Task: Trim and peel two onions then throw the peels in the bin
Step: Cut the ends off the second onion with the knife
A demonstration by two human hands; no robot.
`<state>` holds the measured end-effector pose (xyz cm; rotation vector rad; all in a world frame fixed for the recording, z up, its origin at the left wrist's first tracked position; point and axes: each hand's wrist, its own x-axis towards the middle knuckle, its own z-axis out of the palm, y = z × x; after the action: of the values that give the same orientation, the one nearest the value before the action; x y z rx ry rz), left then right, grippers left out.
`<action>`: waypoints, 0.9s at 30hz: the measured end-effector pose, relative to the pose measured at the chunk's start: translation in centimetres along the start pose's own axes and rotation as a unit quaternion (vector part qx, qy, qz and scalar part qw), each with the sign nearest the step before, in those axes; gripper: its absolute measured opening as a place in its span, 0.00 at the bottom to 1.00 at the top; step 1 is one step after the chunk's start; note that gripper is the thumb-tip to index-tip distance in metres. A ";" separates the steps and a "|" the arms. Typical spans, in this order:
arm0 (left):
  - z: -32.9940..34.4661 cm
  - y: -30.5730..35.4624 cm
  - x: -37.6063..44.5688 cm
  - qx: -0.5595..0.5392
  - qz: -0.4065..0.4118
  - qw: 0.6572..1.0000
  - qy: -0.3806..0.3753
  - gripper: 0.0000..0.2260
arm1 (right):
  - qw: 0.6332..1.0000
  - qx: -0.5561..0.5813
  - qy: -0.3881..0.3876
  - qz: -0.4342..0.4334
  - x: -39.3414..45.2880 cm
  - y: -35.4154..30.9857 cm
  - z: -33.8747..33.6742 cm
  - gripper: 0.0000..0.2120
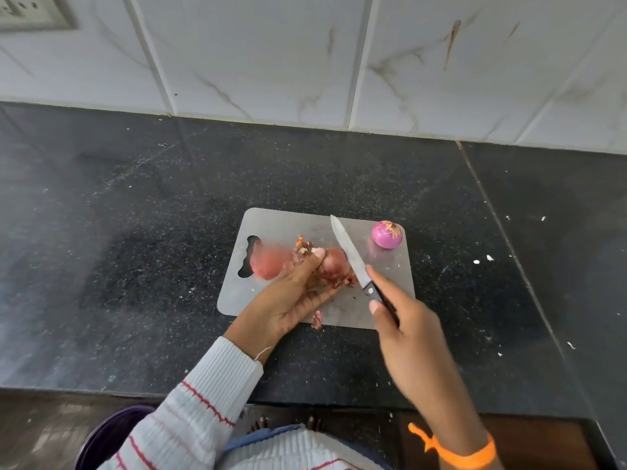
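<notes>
Nearest me, below the counter's near edge, a dark purple bin (112, 432) shows at lower left beside my striped sleeve (190, 401). My right hand (412, 337), orange band (464, 452) at the wrist, grips the black handle of the knife (356, 259), whose blade points far-left over the cutting board (390, 276). My left hand (291, 300) lies palm-up over the board's near-left part, fingers curled round the unpeeled onion (334, 264), thumb pinching loose peel (303, 249) at its top. A blurred pinkish shape (268, 262) lies just left of that, beside the board's handle slot (249, 256); I cannot tell what it is. A peel scrap (317, 320) rests at the board's near edge. The peeled onion (387, 234) sits in the far-right corner, touching nothing. The black countertop (135, 232) spreads wide to left and right of the board, and runs to the tiled wall (271, 56) on the far side.
</notes>
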<state>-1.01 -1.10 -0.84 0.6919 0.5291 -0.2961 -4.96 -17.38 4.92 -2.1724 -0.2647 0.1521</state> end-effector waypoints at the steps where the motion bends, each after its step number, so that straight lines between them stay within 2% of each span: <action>1: 0.0 0.2 -0.3 0.019 0.001 1.000 -0.011 0.25 | 1.000 0.008 -0.018 0.006 0.5 -0.1 -0.7 0.21; 4: 0.3 0.4 -0.8 0.063 0.000 0.998 -0.020 0.22 | 0.999 0.008 -0.044 0.017 1.4 -0.2 -1.3 0.21; 6: 0.5 0.5 -0.8 0.052 0.006 0.999 -0.006 0.25 | 1.000 -0.007 -0.029 0.005 1.0 -0.5 -0.8 0.21; 9: 0.7 0.7 -0.3 -0.051 -0.006 0.998 0.023 0.31 | 0.999 -0.034 0.006 -0.009 -0.6 -0.9 1.0 0.23; 13: 1.0 0.3 0.1 -0.145 -0.047 0.987 0.054 0.34 | 0.993 -0.104 0.020 -0.044 -2.1 -0.6 3.3 0.28; 20: 2.4 -0.4 -0.5 -0.226 -0.102 0.968 0.047 0.26 | 0.990 -0.124 0.045 -0.040 -3.0 -0.5 4.2 0.31; 23: 2.3 -0.4 -0.2 -0.201 -0.080 0.975 0.044 0.23 | 0.989 -0.135 0.034 -0.044 -2.8 -0.6 3.6 0.30; 26: 1.3 0.1 0.2 -0.106 -0.026 0.993 0.039 0.19 | 0.993 -0.117 0.010 -0.033 -1.5 -0.9 1.8 0.26; 27: 1.0 0.3 0.1 -0.073 -0.016 0.996 0.040 0.20 | 0.994 -0.104 0.001 -0.028 -0.8 -1.0 1.1 0.24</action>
<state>-0.40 -1.54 -0.10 0.5553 0.6325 -0.2565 -6.14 -16.15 5.06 -2.3676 -0.3537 0.0949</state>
